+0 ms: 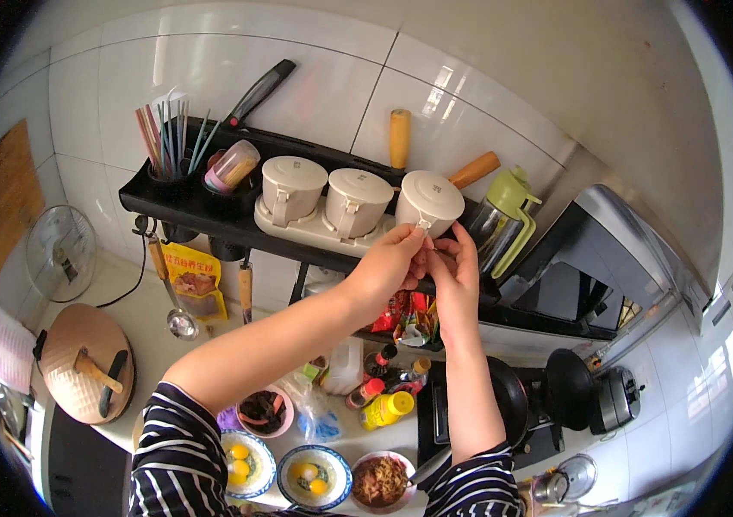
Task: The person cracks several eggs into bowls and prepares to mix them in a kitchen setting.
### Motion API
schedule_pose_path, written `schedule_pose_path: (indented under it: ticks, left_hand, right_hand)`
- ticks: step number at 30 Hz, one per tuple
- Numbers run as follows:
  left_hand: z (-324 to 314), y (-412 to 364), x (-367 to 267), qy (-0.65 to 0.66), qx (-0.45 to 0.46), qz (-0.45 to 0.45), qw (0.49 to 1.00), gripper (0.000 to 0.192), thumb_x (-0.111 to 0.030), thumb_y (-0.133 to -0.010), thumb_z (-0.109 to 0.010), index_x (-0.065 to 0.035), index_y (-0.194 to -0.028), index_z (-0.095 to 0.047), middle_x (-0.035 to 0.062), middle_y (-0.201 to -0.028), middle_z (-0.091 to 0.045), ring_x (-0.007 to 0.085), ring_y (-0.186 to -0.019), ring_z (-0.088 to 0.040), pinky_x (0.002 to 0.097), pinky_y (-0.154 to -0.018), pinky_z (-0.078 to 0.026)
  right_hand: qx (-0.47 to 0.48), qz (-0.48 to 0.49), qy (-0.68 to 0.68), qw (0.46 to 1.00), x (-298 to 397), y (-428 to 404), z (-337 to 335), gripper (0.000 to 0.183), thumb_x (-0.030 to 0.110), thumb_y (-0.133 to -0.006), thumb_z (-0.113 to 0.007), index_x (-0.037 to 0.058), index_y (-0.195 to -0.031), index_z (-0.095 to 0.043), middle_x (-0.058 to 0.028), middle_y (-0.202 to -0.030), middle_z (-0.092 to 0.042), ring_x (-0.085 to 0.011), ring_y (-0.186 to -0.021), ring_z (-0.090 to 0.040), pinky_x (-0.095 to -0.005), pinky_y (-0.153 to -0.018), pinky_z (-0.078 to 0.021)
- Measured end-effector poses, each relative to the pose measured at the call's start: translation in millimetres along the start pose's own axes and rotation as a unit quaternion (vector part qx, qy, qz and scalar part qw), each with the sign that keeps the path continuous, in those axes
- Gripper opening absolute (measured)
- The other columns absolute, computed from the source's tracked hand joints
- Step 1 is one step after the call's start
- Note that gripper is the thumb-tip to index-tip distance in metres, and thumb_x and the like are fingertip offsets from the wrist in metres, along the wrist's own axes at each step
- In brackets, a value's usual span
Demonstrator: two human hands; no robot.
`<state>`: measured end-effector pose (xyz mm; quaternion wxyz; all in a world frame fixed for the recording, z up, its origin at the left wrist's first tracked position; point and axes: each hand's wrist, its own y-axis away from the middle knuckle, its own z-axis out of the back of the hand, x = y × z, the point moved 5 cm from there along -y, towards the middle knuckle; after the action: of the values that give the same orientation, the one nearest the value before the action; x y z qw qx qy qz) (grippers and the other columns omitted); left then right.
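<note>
A lidded cream seasoning jar (432, 194) is tilted toward me at the right end of the black wall shelf (211, 223). My left hand (392, 258) pinches the handle at the jar's front. Against the jar's lower right side are the fingers of my right hand (457, 262), close beside the left. Two matching jars, one on the left (292, 187) and one in the middle (358, 203), stand in a cream jar tray (269, 223). Their lids are down. The jars' lids bear small writing, and my fingers hide part of the held jar's underside.
A green-lidded oil pot (505, 220) stands right of the jars, near the range hood (592, 258). Chopsticks (169, 139) and a toothpick holder (232, 168) fill the shelf's left end. Below are bowls with cracked eggs (314, 478), a bowl of meat (380, 481), bottles (387, 410) and a wok (502, 400).
</note>
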<state>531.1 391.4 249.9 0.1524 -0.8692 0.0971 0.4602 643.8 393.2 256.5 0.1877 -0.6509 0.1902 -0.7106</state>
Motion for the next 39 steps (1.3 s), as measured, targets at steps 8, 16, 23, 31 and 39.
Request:
schedule_pose_path:
  ticks: [8, 16, 23, 31, 39]
  left_hand:
    - [7, 6, 4, -0.022, -0.046, 0.047, 0.998, 0.031, -0.013, -0.089, -0.046, -0.0094, -0.120, -0.044, 0.0011, -0.079, -0.054, 0.0110, -0.067, -0.052, 0.0232, -0.058, -0.042]
    - [-2, 104, -37, -0.095, -0.042, -0.133, 0.986, 0.032, -0.018, -0.091, -0.045, -0.0081, -0.122, -0.046, -0.0005, -0.101, -0.055, 0.0067, -0.085, -0.051, 0.0225, -0.072, -0.042]
    - [66, 163, -69, -0.177, -0.119, -0.115, 0.970, 0.029, -0.017, -0.091, -0.044, -0.0080, -0.118, -0.048, -0.0009, -0.102, -0.056, 0.0058, -0.088, -0.049, 0.0213, -0.071, -0.039]
    - [152, 196, -116, -0.175, -0.119, -0.117, 0.970, 0.037, -0.013, -0.084, -0.048, -0.0093, -0.121, -0.047, -0.0024, -0.101, -0.050, 0.0070, -0.089, -0.048, 0.0216, -0.072, -0.038]
    - [221, 174, -170, -0.177, -0.102, -0.102, 0.974, 0.039, -0.009, -0.086, -0.044, -0.0069, -0.125, -0.046, 0.0013, -0.115, -0.052, 0.0100, -0.104, -0.050, 0.0233, -0.080, -0.042]
  right_hand:
    - [0.011, 0.033, 0.009, 0.999, -1, 4, 3, 0.051, -0.001, -0.085, -0.051, 0.0036, -0.133, -0.031, -0.0107, -0.112, -0.046, -0.0155, -0.095, -0.051, -0.0282, -0.084, -0.0430]
    - [0.092, 0.098, -0.094, 0.986, 57, 61, -57, 0.038, 0.001, -0.090, -0.044, 0.0050, -0.127, -0.039, -0.0086, -0.112, -0.049, -0.0125, -0.098, -0.048, -0.0255, -0.083, -0.0417]
    - [0.193, 0.082, -0.132, 0.969, 55, 87, -140, 0.039, -0.006, -0.084, -0.049, 0.0017, -0.121, -0.042, -0.0088, -0.114, -0.047, -0.0158, -0.099, -0.052, -0.0278, -0.080, -0.0454]
    - [0.228, 0.037, -0.062, 0.971, 57, 79, -236, 0.039, -0.007, -0.082, -0.050, 0.0038, -0.119, -0.045, -0.0075, -0.114, -0.047, -0.0156, -0.098, -0.054, -0.0267, -0.078, -0.0455]
    - [0.218, 0.156, 0.068, 0.961, 61, 21, -314, 0.030, -0.001, -0.082, -0.051, 0.0005, -0.113, -0.050, -0.0120, -0.101, -0.058, -0.0197, -0.090, -0.059, -0.0291, -0.072, -0.0477]
